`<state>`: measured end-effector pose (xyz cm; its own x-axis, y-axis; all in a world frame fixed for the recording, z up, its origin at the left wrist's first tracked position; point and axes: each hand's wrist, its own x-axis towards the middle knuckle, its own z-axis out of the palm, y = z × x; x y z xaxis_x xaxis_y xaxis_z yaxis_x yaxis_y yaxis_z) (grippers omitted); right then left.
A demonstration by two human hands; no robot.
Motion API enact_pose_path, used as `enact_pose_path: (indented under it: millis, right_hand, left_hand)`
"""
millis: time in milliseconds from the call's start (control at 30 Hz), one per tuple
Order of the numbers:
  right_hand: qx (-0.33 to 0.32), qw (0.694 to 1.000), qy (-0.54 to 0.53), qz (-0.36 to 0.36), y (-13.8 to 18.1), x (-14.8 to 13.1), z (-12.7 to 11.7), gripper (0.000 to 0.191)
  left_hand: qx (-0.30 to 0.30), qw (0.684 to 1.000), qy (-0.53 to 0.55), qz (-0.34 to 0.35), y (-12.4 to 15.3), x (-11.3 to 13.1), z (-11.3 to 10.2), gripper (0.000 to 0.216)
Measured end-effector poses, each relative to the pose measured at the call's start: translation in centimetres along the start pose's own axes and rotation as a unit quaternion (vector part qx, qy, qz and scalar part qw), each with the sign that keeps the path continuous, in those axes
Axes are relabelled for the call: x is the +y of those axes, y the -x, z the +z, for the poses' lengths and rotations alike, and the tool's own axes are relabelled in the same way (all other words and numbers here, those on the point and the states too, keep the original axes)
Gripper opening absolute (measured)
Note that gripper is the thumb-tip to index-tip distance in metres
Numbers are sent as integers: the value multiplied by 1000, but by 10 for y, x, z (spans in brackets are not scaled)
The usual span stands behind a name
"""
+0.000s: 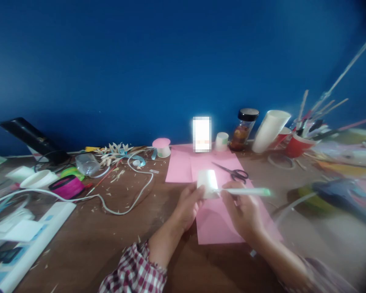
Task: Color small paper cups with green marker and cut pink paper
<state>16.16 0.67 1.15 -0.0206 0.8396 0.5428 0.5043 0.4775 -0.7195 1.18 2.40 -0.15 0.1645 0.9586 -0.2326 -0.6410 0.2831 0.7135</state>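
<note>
My left hand (189, 204) is closed around the lower left side of a small white paper cup (206, 184), tilted above the pink paper (218, 228). A white marker with a green end (251, 191) lies across the fingers of my right hand (244, 213), which pinch it near its tip. That tip points at the cup's right side; whether it touches is blurred. Just behind the marker, dark scissors (238, 174) rest on the pink sheets.
Behind stand a bright pixelated rectangle (201, 134), a white cup (222, 141), a pink-topped cup (161, 147), a dark-lidded jar (244, 129) and a red cup of brushes (299, 146). Leftward are a power strip (53, 226), a white cable (117, 212) and magenta tape (67, 186).
</note>
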Motion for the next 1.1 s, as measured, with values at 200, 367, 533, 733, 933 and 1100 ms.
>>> enact_pose_path:
  millis: [200, 367, 533, 733, 933, 1100]
  right_hand:
    - [1, 1000, 7, -6, 0, -1, 0, 7]
    - [1, 1000, 10, -9, 0, -2, 0, 8]
    - [8, 1000, 19, -14, -1, -3, 0, 8]
    - [8, 1000, 20, -8, -3, -3, -1, 10]
    - [13, 1000, 21, -4, -3, -2, -1, 11]
    - [7, 1000, 18, -6, -2, -2, -1, 11]
  left_hand:
    - [-12, 1000, 11, 13, 0, 0, 1, 27]
    - [-12, 1000, 10, 10, 0, 0, 0, 23]
    - [-2, 1000, 1, 4, -1, -2, -3, 25]
    - [2, 1000, 5, -1, 0, -1, -1, 28]
    - [13, 1000, -1, -7, 1, 0, 0, 27]
    - [15, 1000, -7, -11, 1, 1, 1, 32]
